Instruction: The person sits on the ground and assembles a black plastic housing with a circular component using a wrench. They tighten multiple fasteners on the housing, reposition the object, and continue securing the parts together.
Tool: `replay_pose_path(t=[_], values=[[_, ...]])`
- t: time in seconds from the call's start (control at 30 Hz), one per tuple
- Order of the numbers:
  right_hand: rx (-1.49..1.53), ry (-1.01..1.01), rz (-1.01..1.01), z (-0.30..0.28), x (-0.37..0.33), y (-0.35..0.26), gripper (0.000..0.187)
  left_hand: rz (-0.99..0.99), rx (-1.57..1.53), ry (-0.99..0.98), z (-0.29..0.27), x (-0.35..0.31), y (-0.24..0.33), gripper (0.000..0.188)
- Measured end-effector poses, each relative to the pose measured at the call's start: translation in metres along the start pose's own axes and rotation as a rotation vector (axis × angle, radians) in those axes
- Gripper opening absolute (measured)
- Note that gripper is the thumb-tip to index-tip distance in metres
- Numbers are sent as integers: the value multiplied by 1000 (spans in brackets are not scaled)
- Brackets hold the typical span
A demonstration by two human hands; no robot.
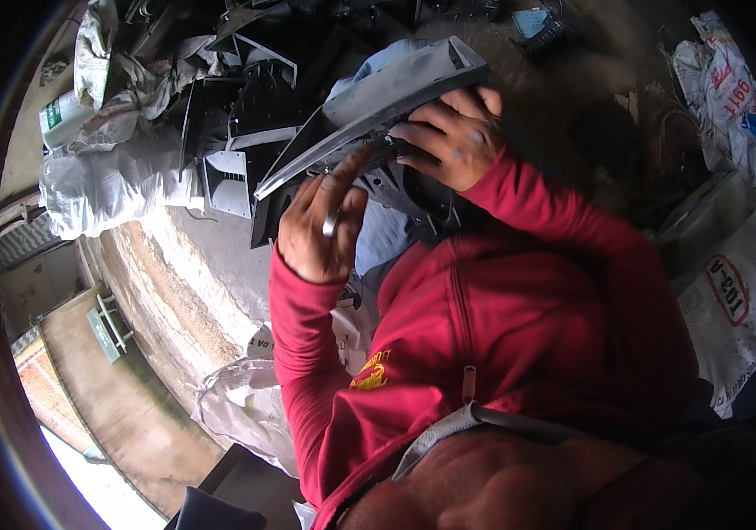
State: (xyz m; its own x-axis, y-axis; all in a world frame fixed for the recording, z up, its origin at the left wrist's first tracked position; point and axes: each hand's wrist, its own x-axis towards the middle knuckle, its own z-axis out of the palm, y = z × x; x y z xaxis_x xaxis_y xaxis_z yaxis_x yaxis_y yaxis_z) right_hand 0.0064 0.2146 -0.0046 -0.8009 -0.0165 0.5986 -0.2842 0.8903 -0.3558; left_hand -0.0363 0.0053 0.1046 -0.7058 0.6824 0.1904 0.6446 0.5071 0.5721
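A dusty grey-black plastic casing (396,87) is held tilted in front of my chest, its long edge slanting from lower left to upper right. My right hand (456,140) grips its near side toward the right end, fingers curled against it. At the casing's lower-left part is my left hand (321,225), with a silver ring on one finger. Its fingers are bent and press on the near side, with the index finger reaching inward. Whether a small part sits between those fingertips is hidden. Blue trousers (380,237) show beneath the casing.
Several black plastic parts (263,102) are piled beyond the casing, with a white-grey vented piece (228,183) among them. Clear plastic wrapping (117,181) lies at the left. White printed sacks (736,300) stand at the right. A crumpled pale bag (245,402) lies by my left elbow.
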Motion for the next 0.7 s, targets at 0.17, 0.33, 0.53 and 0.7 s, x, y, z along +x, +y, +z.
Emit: replay_pose_path(t=[0.17, 0.33, 0.53, 0.7], values=[[-27, -39, 6, 0, 6, -10, 32, -166, -160, 158, -21, -17, -5, 23], [-78, 6, -2, 6, 0, -15, 38, -32, 117, 331, -9, -10, -6, 16], [-51, -27, 57, -2, 4, -19, 35, -241, -91, 268, 37, -16, -48, 20], [-58, 73, 25, 7, 2, -14, 39, -295, -609, 469, 51, -19, -27, 30]])
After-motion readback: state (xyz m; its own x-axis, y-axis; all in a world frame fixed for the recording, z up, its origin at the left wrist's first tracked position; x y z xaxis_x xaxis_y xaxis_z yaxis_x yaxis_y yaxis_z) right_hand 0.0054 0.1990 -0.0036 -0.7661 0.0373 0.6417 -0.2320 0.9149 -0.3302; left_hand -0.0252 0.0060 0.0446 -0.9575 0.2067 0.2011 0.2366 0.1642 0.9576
